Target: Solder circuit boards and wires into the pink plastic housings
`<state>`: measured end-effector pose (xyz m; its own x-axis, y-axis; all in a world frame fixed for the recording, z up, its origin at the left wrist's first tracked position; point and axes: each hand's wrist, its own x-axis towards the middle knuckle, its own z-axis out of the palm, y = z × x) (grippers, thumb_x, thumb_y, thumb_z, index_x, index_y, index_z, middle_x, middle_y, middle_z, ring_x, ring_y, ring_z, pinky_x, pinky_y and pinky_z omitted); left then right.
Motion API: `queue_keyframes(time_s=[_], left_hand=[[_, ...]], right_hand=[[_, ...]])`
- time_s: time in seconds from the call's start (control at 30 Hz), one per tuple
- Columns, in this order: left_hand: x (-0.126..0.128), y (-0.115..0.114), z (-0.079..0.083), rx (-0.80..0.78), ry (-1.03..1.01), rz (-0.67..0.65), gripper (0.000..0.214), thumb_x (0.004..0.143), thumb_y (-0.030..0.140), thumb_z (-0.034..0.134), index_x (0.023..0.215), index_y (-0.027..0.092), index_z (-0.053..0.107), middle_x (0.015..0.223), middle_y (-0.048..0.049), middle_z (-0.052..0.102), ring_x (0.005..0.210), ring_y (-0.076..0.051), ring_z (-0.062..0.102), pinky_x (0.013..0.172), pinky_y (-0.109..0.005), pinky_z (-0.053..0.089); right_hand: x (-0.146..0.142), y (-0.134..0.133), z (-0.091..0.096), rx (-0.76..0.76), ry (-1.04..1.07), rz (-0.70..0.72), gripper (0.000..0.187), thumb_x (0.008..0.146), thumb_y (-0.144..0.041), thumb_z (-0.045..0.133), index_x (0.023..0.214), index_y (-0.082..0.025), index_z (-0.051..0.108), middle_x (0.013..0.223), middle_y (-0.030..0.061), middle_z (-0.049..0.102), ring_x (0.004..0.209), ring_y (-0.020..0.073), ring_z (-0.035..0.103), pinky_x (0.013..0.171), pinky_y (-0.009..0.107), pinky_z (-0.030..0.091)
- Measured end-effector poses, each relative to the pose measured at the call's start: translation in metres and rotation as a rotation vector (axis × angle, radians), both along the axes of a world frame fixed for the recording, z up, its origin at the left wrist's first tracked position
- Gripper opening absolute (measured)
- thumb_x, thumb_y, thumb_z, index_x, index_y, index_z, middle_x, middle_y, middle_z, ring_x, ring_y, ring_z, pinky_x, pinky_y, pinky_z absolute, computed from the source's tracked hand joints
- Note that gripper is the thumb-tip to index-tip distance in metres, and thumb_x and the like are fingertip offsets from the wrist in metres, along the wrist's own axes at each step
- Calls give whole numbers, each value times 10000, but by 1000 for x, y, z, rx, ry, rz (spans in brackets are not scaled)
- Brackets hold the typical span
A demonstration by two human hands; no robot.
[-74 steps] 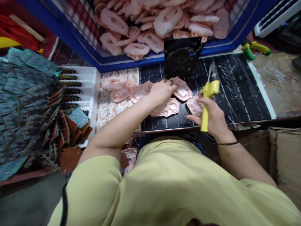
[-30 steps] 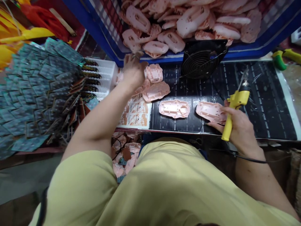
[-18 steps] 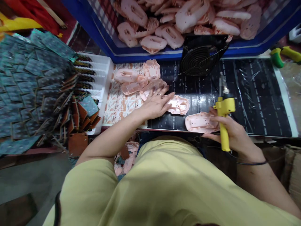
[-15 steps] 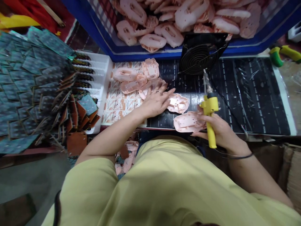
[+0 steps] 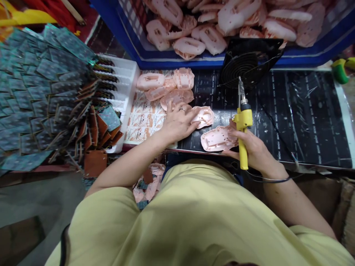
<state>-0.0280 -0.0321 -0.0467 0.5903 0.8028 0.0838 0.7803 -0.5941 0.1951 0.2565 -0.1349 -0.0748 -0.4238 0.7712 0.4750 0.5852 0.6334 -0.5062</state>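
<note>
My right hand [image 5: 251, 147] is closed round the yellow handle of a soldering gun [image 5: 243, 120], its metal tip pointing away from me. The fingers of that hand also touch the right end of a pink plastic shell half [image 5: 217, 139], which lies hollow side up at the table's front edge. My left hand [image 5: 179, 122], with a ring on one finger, rests with fingers spread at the left end of another pink shell half [image 5: 206, 117]. Just beyond its fingertips lie several more pink shell pieces [image 5: 177, 96], partly overlapping.
A blue basket [image 5: 133, 51] full of pink shells stands at the back. In front of it leans a black fan [image 5: 241, 68]. On the left, many circuit boards [image 5: 44, 92] are heaped beside a white foam tray [image 5: 127, 81]. Green-and-yellow handles [image 5: 340, 72] lie far right.
Both hands have moved left along the table, the right one with the soldering gun. The two nearer shell halves have shifted left too. The view has swung slightly.
</note>
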Motion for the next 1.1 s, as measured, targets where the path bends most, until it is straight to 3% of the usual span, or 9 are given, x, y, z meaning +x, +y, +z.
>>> queue_keyframes(time_s=[0.13, 0.23, 0.33, 0.47, 0.63, 0.77, 0.93, 1.1], left_hand=[[12, 2, -2, 73, 43, 75, 537, 1022, 559, 490, 1443, 251, 615, 1322, -165, 674, 1357, -392, 485, 1231, -710, 142], [23, 9, 0, 75, 72, 117, 557, 1016, 601, 489, 1333, 184, 678, 1396, -195, 631, 1400, -409, 453, 1236, -678, 159], [22, 8, 12, 86, 61, 138, 577, 1001, 609, 527, 1342, 162, 662, 1463, -188, 588, 1432, -407, 429, 1242, -634, 184], [-16, -9, 41, 154, 109, 180, 464, 1010, 486, 546, 1358, 196, 644, 1381, -142, 647, 1321, -365, 514, 1120, -570, 356], [-98, -30, 65, 249, 360, 569, 374, 908, 497, 635, 1097, 183, 707, 1205, -172, 690, 1166, -396, 550, 983, -606, 398], [-137, -38, 73, 270, 417, 792, 411, 887, 545, 574, 999, 173, 707, 1047, -172, 701, 1054, -398, 591, 902, -623, 405], [-150, -47, 90, 351, 469, 797, 536, 1015, 475, 328, 994, 161, 762, 989, -198, 730, 1027, -407, 653, 802, -587, 461], [-152, -61, 105, 630, 327, 685, 372, 961, 389, 480, 847, 170, 758, 895, -183, 750, 932, -401, 682, 750, -544, 499]], right_hand=[[-10, 5, 0, 13, -3, 58, 545, 905, -327, 769, 1380, -278, 506, 1188, 100, 713, 1107, 266, 720, 921, 405, 632], [-20, 20, 0, 37, 10, 79, 567, 905, -279, 762, 1409, -277, 502, 1250, 113, 706, 1130, 273, 715, 941, 426, 629], [-21, 30, 2, 30, 1, 58, 612, 897, -278, 772, 1440, -263, 490, 1310, 133, 689, 1164, 298, 707, 957, 460, 625], [-12, 26, 5, 30, 37, 14, 695, 826, -322, 856, 1427, -272, 510, 1380, 139, 670, 1225, 327, 698, 982, 495, 630], [-11, 15, 3, 90, 162, -93, 637, 805, -221, 869, 1357, -294, 559, 1423, 132, 661, 1280, 324, 679, 1044, 512, 618], [-17, 15, -1, 109, 154, -129, 539, 838, -181, 829, 1302, -318, 589, 1354, 101, 710, 1187, 303, 731, 939, 482, 667], [-21, 16, 1, 154, 148, -164, 466, 853, -143, 799, 1252, -297, 614, 1307, 89, 736, 1117, 294, 760, 882, 434, 686], [-22, 15, 8, 195, 77, -201, 374, 884, -171, 772, 1199, -291, 611, 1231, 79, 767, 1016, 254, 787, 827, 383, 683]])
